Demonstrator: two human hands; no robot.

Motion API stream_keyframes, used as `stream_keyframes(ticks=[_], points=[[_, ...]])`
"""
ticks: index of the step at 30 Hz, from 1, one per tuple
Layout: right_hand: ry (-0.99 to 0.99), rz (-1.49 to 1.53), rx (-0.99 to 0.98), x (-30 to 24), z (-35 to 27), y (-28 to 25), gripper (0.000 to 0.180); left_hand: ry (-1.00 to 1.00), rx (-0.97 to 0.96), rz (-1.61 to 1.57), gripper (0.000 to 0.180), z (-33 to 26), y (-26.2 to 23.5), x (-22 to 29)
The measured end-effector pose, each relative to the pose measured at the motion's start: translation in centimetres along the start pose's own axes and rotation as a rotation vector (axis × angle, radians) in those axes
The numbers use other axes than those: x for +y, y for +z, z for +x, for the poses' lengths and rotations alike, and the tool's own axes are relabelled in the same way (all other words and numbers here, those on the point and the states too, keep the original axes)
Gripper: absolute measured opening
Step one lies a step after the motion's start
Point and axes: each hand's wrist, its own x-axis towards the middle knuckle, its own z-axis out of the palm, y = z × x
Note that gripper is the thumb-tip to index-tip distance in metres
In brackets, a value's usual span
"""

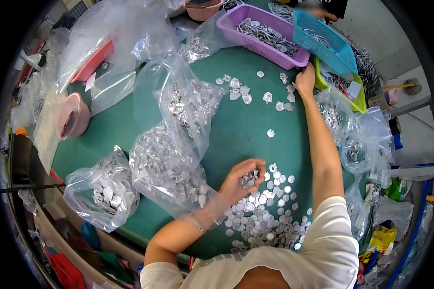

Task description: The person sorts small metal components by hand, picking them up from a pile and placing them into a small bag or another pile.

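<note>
Left hand (240,179) cupped palm-up over the green tabletop (236,130), fingers curled round a small clutch of silver metal discs (249,178). Just beside and below it, a wide scatter of loose discs (263,219) spread flat on the tabletop near the body. Right hand (305,80) stretched far across, fingers bent down at the tabletop's far edge, touching or nearly touching a little group of pale crinkled pieces (241,90); whether anything is pinched there, impossible to tell. Directly beyond that hand, a purple basket (255,44) full of grey metal parts, a teal basket (333,54) beside it, and a yellow-green tray (357,103) partly under the teal one. Left of the cupped hand, clear plastic bags (166,168) stuffed with the same silver parts, one more bag (101,190) near the tabletop's near-left rim. Pink bowl (74,115) on its side at far left.
</note>
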Motion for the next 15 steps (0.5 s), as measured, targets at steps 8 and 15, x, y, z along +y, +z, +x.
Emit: stream_keyframes(ticks=[8, 15], points=[[-0.225, 0.194, -0.371, 0.0, -2.7, -0.8, 0.027, 0.002, -0.011, -0.006, 0.024, 0.2, -0.3, 0.1], [-0.211, 0.526, -0.715, -9.9, -10.6, -7.6, 0.031, 0.015, -0.015, 0.006, 0.025, 0.1, 0.0, 0.3]])
